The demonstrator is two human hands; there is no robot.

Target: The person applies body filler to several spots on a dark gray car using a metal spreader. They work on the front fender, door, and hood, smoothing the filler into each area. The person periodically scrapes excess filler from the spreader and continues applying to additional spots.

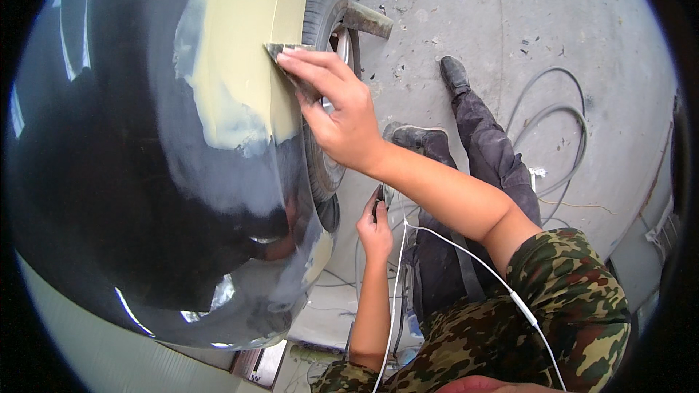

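Observation:
Pale yellow filler (233, 51) covers part of a dark car body panel (109, 145) over the wheel arch, with a dull grey sanded band around it. My right hand (331, 102) grips a flat putty spreader (287, 65), fingers extended along its back and thumb beneath. The spreader's edge lies against the filler beside the wheel arch. Lower down, my left hand (376, 233) is closed on a thin dark flat piece (380, 200), seen nearly edge-on; its kind is unclear.
A car wheel (324, 22) stands just right of the panel. A grey hose (582, 131) lies coiled on the concrete floor (466, 22), which has scattered dark chips. A white cable (466, 247) hangs across my front. My legs (488, 131) extend beyond my right arm.

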